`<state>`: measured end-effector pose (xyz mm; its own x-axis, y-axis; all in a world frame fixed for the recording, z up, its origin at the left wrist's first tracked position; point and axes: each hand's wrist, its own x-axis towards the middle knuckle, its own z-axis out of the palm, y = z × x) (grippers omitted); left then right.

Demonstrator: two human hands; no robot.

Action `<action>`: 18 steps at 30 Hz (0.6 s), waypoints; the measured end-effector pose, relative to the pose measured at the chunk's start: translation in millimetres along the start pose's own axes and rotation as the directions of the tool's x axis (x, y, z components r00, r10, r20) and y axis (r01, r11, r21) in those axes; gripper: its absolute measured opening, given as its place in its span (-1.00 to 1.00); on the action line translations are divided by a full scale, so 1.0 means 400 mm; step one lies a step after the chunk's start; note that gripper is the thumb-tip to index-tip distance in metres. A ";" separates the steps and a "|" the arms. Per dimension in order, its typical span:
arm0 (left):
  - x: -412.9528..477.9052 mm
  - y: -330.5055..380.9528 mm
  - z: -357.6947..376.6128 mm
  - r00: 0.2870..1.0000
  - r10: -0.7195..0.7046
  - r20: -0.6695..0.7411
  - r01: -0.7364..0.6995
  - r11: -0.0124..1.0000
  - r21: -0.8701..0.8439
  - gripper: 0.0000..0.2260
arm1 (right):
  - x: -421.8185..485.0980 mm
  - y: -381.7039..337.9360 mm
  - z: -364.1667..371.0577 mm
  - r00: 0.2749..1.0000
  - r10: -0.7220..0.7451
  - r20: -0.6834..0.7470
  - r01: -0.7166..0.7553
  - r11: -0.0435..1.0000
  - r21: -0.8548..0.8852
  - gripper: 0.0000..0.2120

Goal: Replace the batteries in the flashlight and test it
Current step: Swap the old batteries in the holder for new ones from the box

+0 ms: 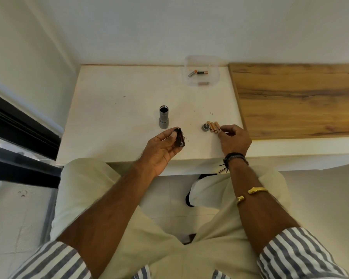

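Nearest, two bare forearms reaching forward out of rolled blue-and-white striped sleeves (302,256), over pale cream trousers (169,248). On the right forearm, an open gold metal cuff (252,193); at the right wrist, a dark braided band with loose cord ends (235,158).

Left hand (159,150) above the near edge of the white tabletop (113,125), palm turned up, fingers and thumb closed around a dark, stubby cylindrical battery holder (179,136). Whether any cells sit inside it cannot be told.

Right hand (234,140) low over the table, fingertips pinched together at the near end of the right-most of three copper-coloured batteries (213,126) lying side by side; actual grip on that cell not clear. Touching the left side of that row, a small round grey metal end cap (205,127).

Just beyond the left hand, a grey metal flashlight body (163,117) standing upright on the table, open dark end facing up, well apart from the batteries.

A few tiny dark specks (211,113) scattered on the white surface near the batteries and beside the left hand.

Farther back, against the white wall (169,27), a clear shallow plastic tray (216,79) holding two batteries (197,73), one greyish, one dark with a copper end; a pale small object at its near rim, too blurred to name.

To the right, a wood-grain board (296,99) adjoining the white top. To the left, a dark window frame (22,125).
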<state>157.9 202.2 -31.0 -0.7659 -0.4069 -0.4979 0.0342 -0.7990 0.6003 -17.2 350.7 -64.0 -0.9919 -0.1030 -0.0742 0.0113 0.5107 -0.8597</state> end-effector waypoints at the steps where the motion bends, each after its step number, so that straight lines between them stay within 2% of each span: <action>1: 0.001 -0.001 0.003 1.000 -0.001 0.000 0.001 1.000 0.001 -0.79 | 0.001 0.000 0.000 1.000 0.001 0.004 -0.001 1.000 -0.019 -0.86; 9: 0.012 -0.006 0.014 1.000 -0.011 -0.007 0.011 1.000 -0.022 -0.75 | -0.004 -0.010 -0.001 1.000 -0.019 0.019 0.020 0.998 -0.055 -0.84; 14: 0.030 -0.009 0.023 0.999 -0.022 -0.027 0.020 0.997 -0.078 -0.77 | 0.004 -0.057 0.009 0.998 -0.066 -0.009 0.066 0.992 0.104 -0.85; 18: 0.047 -0.014 0.030 0.999 -0.035 -0.025 0.032 0.993 -0.117 -0.79 | 0.054 -0.135 0.047 0.990 -0.131 0.062 0.115 0.971 0.210 -0.85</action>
<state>135.4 204.3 -36.0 -0.7501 -0.3896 -0.5343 0.0846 -0.8579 0.5068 -36.8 304.8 -28.6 -0.9752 -0.2213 0.0075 -0.0765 0.3046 -0.9494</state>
